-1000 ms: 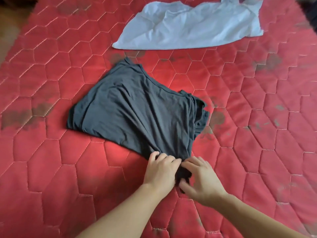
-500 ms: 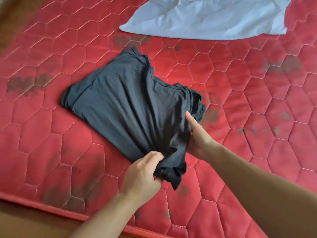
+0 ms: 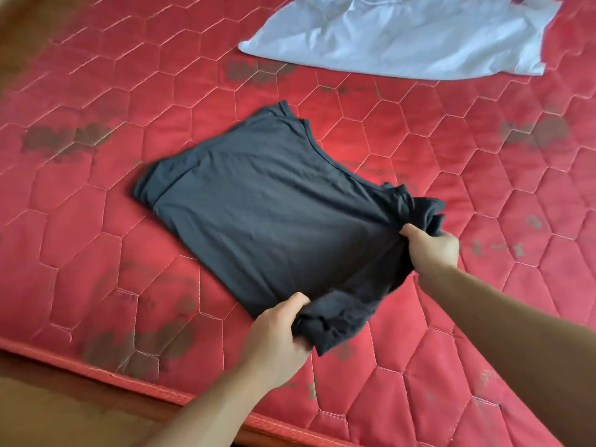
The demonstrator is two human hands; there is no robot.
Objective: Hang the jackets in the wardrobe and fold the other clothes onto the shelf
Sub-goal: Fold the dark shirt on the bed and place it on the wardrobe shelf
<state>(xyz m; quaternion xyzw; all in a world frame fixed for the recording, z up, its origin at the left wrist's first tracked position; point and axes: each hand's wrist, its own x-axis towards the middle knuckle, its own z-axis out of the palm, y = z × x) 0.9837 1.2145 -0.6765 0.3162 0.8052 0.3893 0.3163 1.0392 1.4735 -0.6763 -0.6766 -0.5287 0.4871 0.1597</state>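
Dark grey t-shirt (image 3: 274, 217) lies folded flat mid red quilted mattress (image 3: 96, 246); left hand (image 3: 277, 337) grips its near corner, fingers curled into bunched cloth; right hand (image 3: 432, 250) grips the shirt's right corner, fingers closed round a wad; white garment (image 3: 403, 37) crumpled beyond the shirt, well apart, at mattress far side.

Mattress (image 3: 96, 237): bright red, quilted in a honeycomb of hexagons stitched in paler thread, with dark grey-brown blotches scattered toward its left, near and far-right edges; red piping runs along the near edge. Folded T-shirt (image 3: 274, 214) at mid-mattress: plain dark charcoal grey, no print. Second garment (image 3: 403, 37) at the far edge: plain white with a faint bluish cast, creased; floor strip (image 3: 48, 414) below the near edge: brown.
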